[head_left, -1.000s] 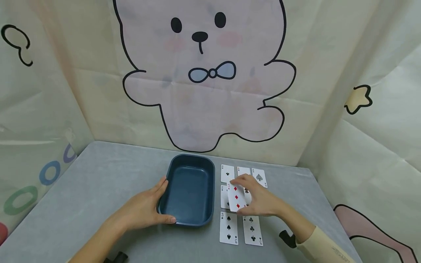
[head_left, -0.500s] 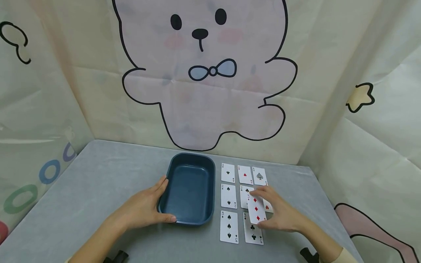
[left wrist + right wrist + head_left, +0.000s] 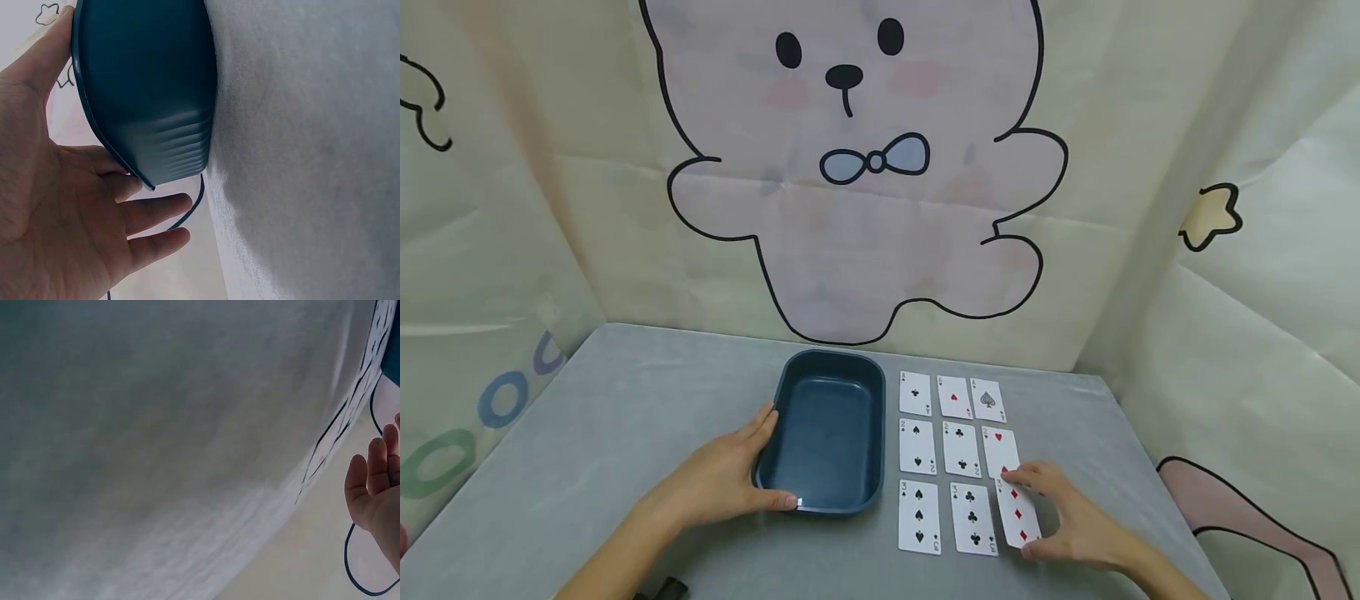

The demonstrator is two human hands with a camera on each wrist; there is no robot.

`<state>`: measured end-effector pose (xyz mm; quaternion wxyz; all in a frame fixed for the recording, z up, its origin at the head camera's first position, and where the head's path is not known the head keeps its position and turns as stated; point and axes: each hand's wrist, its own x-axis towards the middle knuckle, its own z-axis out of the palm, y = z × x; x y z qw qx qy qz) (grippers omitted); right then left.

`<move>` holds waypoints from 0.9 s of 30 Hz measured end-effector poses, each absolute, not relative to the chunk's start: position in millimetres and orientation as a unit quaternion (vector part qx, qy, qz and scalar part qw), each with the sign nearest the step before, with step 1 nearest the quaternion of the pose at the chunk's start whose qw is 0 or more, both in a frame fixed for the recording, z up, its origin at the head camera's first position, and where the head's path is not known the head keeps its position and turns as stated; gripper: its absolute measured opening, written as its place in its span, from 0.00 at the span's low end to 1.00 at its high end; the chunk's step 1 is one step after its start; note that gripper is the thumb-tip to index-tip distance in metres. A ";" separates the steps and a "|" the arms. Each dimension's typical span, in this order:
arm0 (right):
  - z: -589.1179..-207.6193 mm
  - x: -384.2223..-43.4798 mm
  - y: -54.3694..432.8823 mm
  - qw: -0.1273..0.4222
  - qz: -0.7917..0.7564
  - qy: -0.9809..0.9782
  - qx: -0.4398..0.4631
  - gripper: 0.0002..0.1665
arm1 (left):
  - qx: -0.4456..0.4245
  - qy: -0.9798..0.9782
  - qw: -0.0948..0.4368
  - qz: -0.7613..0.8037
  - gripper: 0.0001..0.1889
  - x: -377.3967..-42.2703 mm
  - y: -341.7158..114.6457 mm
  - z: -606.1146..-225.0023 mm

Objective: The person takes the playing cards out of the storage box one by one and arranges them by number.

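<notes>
My right hand (image 3: 1071, 521) holds a three of diamonds card (image 3: 1017, 510) by its edges, thumb at the near end and a finger at the far end, at the right of the nearest row. Beside it lie the three of clubs (image 3: 973, 518) and three of spades (image 3: 919, 517). The far end of the held card meets the two of hearts (image 3: 1000, 450). My left hand (image 3: 718, 475) rests against the left side of a deep blue rectangular dish (image 3: 880, 433), fingers spread and thumb at its near corner. The left wrist view shows that hand (image 3: 69, 194) at the rim.
Farther back lie the two of spades (image 3: 917, 446), two of clubs (image 3: 961, 448), ace of clubs (image 3: 915, 393), ace of hearts (image 3: 954, 397) and ace of spades (image 3: 988, 400). A grey cloth covers the table (image 3: 670, 383). A printed curtain (image 3: 865, 208) hangs behind.
My right hand has carried the three of diamonds right and nearer, from over the middle cards to beside the three of clubs. The left hand stays at the dish.
</notes>
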<state>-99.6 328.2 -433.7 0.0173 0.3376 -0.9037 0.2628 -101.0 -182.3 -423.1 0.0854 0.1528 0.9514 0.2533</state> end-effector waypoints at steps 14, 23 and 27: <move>-453.0 -104.6 336.9 0.044 0.224 -0.915 0.331 0.49 | 0.146 0.952 0.081 0.257 0.71 -100.6 -183.9 -425.6; -453.8 -107.4 336.9 0.051 0.212 -0.919 0.327 0.48 | 0.156 0.951 0.077 0.257 0.70 -99.4 -183.5 -421.5; -448.0 -111.2 335.0 0.049 0.225 -0.919 0.322 0.44 | 0.169 0.952 0.056 0.249 0.68 -96.5 -187.7 -418.3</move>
